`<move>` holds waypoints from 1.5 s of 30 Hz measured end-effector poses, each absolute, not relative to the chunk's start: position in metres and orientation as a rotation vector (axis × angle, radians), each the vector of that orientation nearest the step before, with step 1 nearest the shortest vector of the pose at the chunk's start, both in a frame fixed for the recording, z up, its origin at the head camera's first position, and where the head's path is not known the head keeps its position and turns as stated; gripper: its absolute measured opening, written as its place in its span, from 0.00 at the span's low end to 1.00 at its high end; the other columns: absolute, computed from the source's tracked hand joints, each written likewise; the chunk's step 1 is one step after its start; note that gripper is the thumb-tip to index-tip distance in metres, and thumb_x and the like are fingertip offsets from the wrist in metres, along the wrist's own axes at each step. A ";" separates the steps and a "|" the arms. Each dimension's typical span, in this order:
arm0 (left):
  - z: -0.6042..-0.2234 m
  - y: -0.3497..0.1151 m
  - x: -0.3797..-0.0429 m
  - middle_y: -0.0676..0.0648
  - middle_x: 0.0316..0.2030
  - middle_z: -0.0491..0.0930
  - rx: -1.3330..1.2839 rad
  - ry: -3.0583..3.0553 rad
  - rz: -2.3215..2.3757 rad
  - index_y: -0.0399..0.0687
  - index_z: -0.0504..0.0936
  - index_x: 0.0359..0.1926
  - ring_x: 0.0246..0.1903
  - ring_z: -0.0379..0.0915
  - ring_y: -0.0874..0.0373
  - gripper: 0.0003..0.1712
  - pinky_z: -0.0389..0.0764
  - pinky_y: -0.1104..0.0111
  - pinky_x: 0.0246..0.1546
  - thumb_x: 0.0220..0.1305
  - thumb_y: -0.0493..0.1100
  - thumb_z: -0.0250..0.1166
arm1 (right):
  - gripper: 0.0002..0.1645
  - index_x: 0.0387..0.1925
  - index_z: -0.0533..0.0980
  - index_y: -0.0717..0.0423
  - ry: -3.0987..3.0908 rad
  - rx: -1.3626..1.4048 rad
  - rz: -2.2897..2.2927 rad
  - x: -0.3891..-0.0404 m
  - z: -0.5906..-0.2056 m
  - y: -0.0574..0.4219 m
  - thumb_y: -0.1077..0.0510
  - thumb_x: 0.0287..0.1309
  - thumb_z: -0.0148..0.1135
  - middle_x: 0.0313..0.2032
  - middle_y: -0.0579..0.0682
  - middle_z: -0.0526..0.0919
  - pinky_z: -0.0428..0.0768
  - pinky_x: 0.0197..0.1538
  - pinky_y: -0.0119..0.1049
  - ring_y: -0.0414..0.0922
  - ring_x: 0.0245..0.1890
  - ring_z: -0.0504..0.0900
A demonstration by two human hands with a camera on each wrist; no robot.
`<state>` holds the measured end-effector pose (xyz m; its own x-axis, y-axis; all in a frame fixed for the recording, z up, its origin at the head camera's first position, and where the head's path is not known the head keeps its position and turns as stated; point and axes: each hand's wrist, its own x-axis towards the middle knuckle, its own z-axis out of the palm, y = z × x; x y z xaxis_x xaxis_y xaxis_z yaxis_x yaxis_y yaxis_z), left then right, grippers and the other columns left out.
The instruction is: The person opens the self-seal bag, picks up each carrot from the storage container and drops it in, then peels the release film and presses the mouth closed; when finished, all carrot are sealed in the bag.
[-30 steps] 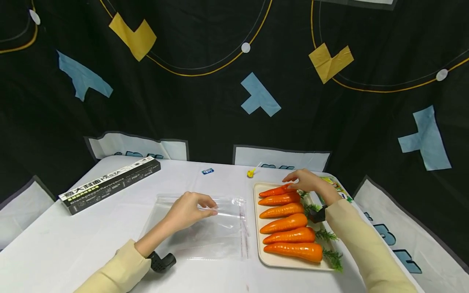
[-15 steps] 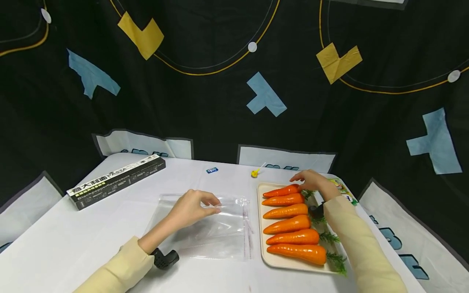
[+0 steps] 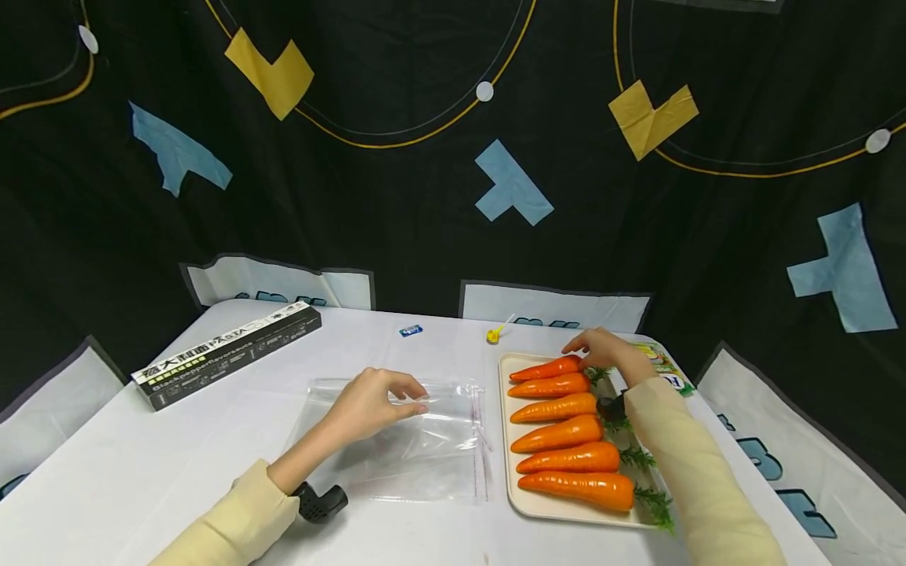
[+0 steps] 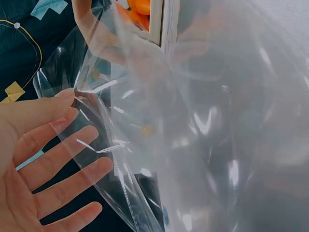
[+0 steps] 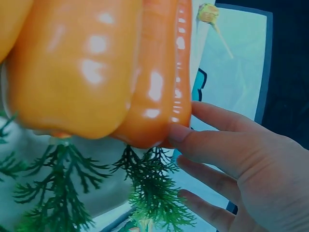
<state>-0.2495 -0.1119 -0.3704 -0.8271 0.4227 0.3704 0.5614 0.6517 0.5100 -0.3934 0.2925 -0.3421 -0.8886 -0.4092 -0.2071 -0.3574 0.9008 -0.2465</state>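
Note:
Several orange carrots (image 3: 559,435) with green tops lie side by side in a cream tray (image 3: 520,503). At the tray's far end my right hand (image 3: 610,354) holds the thick end of the farthest carrot (image 3: 543,369). In the right wrist view my thumb and index finger are on that end, the other fingers spread beyond it. My left hand (image 3: 371,405) pinches the upper edge of a clear plastic bag (image 3: 439,464) between thumb and index finger. The left wrist view shows its remaining fingers spread behind the transparent film.
A long black and white pasta box (image 3: 230,354) lies at the left. Toward the back are a small blue packet (image 3: 410,331) and a yellow lollipop (image 3: 493,336). Behind the right hand lies a green and yellow printed package (image 3: 661,363), partly hidden. A black curtain (image 3: 396,220) backs the table.
The head view has shifted a little, moving the whole scene slightly right. Both hands stay at the bag and the farthest carrot, with hardly any motion of their own.

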 end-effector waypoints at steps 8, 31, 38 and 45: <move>-0.367 -0.114 -0.252 0.59 0.35 0.85 -0.799 -2.660 -0.927 0.57 0.88 0.37 0.37 0.81 0.54 0.08 0.77 0.62 0.36 0.55 0.49 0.72 | 0.21 0.52 0.81 0.59 2.836 -0.627 -0.225 -0.396 -0.346 0.295 0.72 0.56 0.61 0.50 0.59 0.81 0.75 0.55 0.53 0.59 0.50 0.75; -0.369 -0.113 -0.249 0.61 0.35 0.85 -0.778 -2.676 -0.914 0.54 0.88 0.38 0.37 0.80 0.56 0.10 0.77 0.63 0.36 0.55 0.50 0.72 | 0.19 0.51 0.80 0.59 3.013 -0.776 -0.240 -0.397 -0.355 0.313 0.65 0.56 0.68 0.43 0.54 0.84 0.80 0.46 0.47 0.50 0.39 0.79; -0.369 -0.113 -0.249 0.60 0.35 0.85 -0.774 -2.677 -0.897 0.56 0.88 0.37 0.37 0.81 0.55 0.09 0.78 0.61 0.36 0.55 0.50 0.72 | 0.19 0.52 0.79 0.59 3.169 -0.870 -0.261 -0.390 -0.348 0.317 0.65 0.58 0.66 0.43 0.55 0.84 0.80 0.47 0.51 0.53 0.40 0.80; -0.371 -0.111 -0.249 0.59 0.36 0.85 -0.769 -2.689 -0.911 0.54 0.88 0.38 0.37 0.81 0.56 0.11 0.78 0.61 0.37 0.56 0.51 0.72 | 0.19 0.52 0.80 0.58 3.302 -1.083 -0.178 -0.378 -0.342 0.324 0.65 0.56 0.67 0.42 0.55 0.85 0.81 0.43 0.50 0.53 0.39 0.82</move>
<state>-0.2485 -0.1106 -0.3711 -0.8446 0.4118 0.3422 0.5350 0.6747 0.5085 -0.3782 0.3240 -0.3415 -0.7549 -0.5571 0.3461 -0.5910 0.8066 0.0092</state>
